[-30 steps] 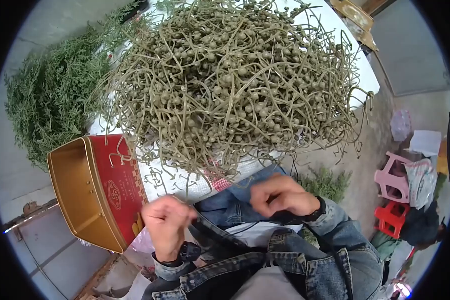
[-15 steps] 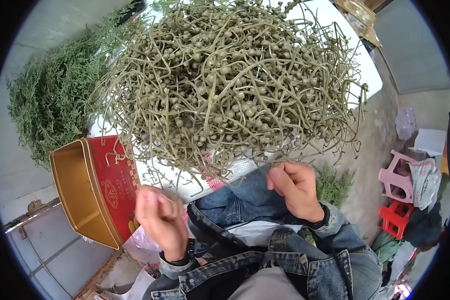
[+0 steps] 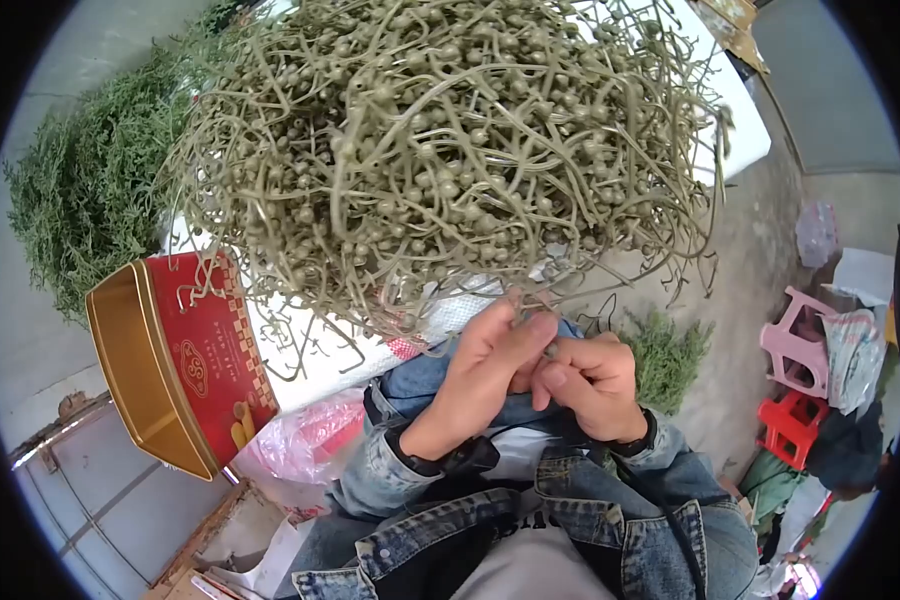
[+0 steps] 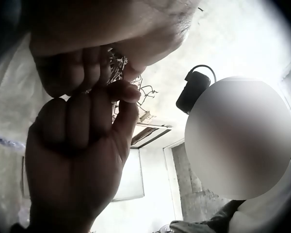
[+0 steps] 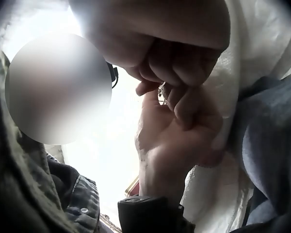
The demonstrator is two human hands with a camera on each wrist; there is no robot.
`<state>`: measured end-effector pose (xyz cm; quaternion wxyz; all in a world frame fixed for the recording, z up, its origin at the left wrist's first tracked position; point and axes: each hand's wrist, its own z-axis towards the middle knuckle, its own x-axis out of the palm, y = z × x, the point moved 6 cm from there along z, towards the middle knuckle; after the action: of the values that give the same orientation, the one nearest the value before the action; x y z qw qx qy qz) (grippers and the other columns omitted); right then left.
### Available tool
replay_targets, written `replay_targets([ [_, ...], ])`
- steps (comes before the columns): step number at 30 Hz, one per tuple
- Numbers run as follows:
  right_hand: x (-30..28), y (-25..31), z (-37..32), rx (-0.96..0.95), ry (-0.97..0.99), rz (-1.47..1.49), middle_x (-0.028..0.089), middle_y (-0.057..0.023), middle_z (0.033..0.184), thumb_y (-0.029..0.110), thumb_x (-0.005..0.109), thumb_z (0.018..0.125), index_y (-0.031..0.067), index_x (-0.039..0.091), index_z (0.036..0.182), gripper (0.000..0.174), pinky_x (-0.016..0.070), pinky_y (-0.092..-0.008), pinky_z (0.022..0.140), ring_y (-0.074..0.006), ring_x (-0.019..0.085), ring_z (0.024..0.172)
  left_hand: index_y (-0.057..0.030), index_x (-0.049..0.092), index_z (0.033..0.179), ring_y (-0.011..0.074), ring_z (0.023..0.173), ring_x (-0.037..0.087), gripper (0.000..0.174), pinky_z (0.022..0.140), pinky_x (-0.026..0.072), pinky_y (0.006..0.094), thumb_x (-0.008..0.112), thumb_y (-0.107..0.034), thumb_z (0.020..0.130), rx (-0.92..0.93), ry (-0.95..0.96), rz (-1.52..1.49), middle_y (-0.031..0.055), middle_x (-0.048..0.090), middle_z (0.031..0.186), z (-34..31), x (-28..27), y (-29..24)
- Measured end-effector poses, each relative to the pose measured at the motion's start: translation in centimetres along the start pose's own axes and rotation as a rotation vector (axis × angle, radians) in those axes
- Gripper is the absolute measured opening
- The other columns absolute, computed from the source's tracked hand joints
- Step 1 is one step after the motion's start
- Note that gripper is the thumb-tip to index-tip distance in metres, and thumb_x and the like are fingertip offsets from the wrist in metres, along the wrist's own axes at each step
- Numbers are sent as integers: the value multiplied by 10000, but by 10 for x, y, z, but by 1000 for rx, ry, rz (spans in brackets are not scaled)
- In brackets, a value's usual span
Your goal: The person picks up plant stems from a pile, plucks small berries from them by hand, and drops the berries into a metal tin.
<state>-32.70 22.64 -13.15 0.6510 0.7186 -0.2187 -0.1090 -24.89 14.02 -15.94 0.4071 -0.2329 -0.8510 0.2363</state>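
White counter [image 3: 745, 140] here, mostly buried under a big tangled heap of beaded stems [image 3: 440, 150], with a red-and-gold tin [image 3: 205, 350] off to the left. Left hand [image 3: 480, 375] and right hand [image 3: 598, 385] are right up against each other by the heap's near edge, fingers curled, pinching a greenish bit [image 3: 551, 352] that's mostly hidden.

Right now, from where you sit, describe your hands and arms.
The left hand and right hand wear no gloves. Both arms have faded blue denim sleeves. A boxy black device is on the left wrist; a plain-looking black band circles the right.
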Motion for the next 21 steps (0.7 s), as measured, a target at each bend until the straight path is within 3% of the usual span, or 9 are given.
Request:
replay_targets([
  [3, 1, -2, -4, -32, -59, -35, 602, -13, 555, 116, 583, 889, 25, 589, 672, 235, 359, -236, 428, -66, 504, 448, -3, 541, 1015, 82, 605, 532, 161, 496, 403, 220, 519, -140, 934, 21, 67, 26, 54, 612, 830, 2, 9, -4],
  [6, 1, -7, -7, -64, -129, -94, 567, -17, 524, 90, 615, 857, 28, 592, 679, 189, 365, -249, 417, -89, 500, 425, -46, 561, 851, 40, 534, 427, 143, 474, 288, 205, 556, -144, 954, 70, 148, 159, -39, 500, 640, 1, 7, -3],
  [9, 3, 7, -7, -302, -56, -466, 531, -40, 519, 45, 694, 782, 27, 615, 716, 104, 390, -285, 406, -169, 499, 399, -38, 563, 787, 62, 559, 479, 213, 494, 356, 215, 520, -150, 962, 113, 203, 388, -7, 549, 661, 3, 3, -6],
  [10, 4, 6, -8, -299, -57, -464, 531, -40, 519, 45, 694, 782, 27, 615, 716, 104, 390, -285, 406, -169, 499, 399, -34, 564, 755, 73, 571, 505, 251, 504, 390, 220, 502, -153, 967, 136, 230, 500, 9, 573, 671, 3, 3, -7],
  [13, 4, 8, -10, -345, -141, -492, 433, -24, 473, 51, 660, 768, 48, 579, 651, 142, 352, -279, 378, -188, 458, 368, -46, 535, 761, 63, 526, 447, 242, 482, 348, 221, 484, -146, 975, 162, 226, 538, -6, 522, 634, 2, 3, -10],
  [15, 2, 9, -10, -366, -141, -473, 437, -27, 476, 46, 647, 759, 50, 580, 649, 129, 358, -285, 381, -193, 461, 371, -52, 520, 764, 58, 503, 419, 238, 471, 327, 222, 474, -143, 980, 177, 224, 558, -14, 497, 616, 2, 6, -11],
  [18, 6, 9, -12, -398, -137, -426, 445, -31, 484, 36, 622, 740, 53, 583, 645, 105, 371, -296, 388, -204, 467, 378, -61, 467, 764, 53, 459, 317, 232, 448, 253, 227, 478, -147, 979, -74, 162, -115, -39, 399, 583, -1, 6, 2],
  [21, 16, 6, -20, -549, -80, -228, 455, -42, 499, 46, 578, 720, 47, 550, 646, 79, 355, -308, 406, -186, 457, 397, -62, 484, 794, 34, 502, 278, 202, 466, 228, 219, 496, -141, 980, 65, 184, -58, -64, 364, 594, -4, 7, 1],
])
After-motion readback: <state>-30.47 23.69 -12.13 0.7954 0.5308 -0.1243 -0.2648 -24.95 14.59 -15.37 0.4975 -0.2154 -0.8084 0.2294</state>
